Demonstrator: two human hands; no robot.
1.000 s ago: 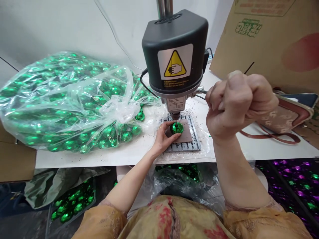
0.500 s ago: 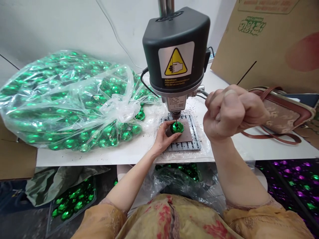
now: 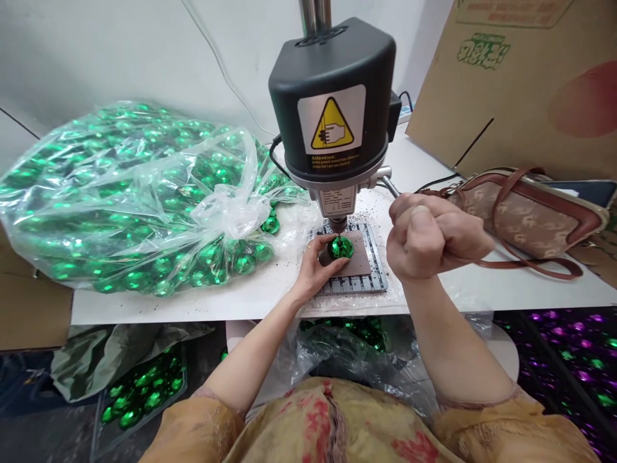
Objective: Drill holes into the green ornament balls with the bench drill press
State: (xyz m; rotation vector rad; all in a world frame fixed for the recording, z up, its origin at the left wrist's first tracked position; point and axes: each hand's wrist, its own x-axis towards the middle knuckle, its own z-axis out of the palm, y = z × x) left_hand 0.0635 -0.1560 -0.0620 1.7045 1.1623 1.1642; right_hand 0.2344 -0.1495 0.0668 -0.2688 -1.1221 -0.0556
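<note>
A small bench drill press [image 3: 332, 109] with a dark head and a yellow warning label stands on the white table [image 3: 241, 296]. My left hand [image 3: 315, 267] pinches a shiny green faceted gem [image 3: 340, 247] on a brown block on the slotted drill base [image 3: 359, 283], right under the drill bit, which touches the gem. My right hand [image 3: 431, 235] is a closed fist around the press's feed lever [image 3: 391, 187], pulled low to the right of the drill head.
A big clear plastic bag [image 3: 130, 193] full of green gems lies on the table's left. A cardboard box [image 3: 520, 83] and a brown handbag [image 3: 520, 212] sit at right. More green gems lie in a bag and tray under the table; purple ones at lower right.
My right fist has come down and slightly left with the feed lever, and the drill head has lowered a little. My left hand has stayed on the green gem.
</note>
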